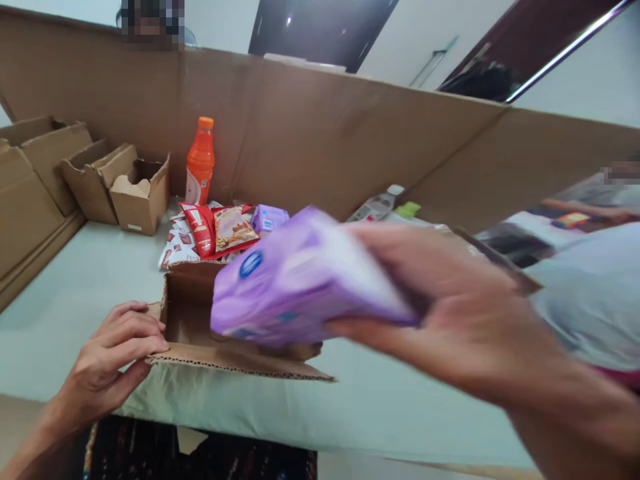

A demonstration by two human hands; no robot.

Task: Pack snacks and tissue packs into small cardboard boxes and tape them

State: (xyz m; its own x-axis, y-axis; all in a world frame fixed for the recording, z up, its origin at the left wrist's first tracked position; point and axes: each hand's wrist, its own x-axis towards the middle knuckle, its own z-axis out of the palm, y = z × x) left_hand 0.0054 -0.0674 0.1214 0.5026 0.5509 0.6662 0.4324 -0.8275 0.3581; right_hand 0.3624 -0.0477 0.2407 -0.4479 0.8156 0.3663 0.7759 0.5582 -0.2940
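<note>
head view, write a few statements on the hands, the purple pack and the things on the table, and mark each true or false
1. The right hand grips a purple tissue pack. True.
2. The orange drink bottle stands upright behind the red snack packets. True.
3. The left hand holds that bottle. False: its fingers touch the left end of the open cardboard box.
4. The tissue pack lies flat on the bottom of the box. False: it is held up, in front of the box's right part in this view.
5. Another purple pack lies beside the snack packets. True.
</note>
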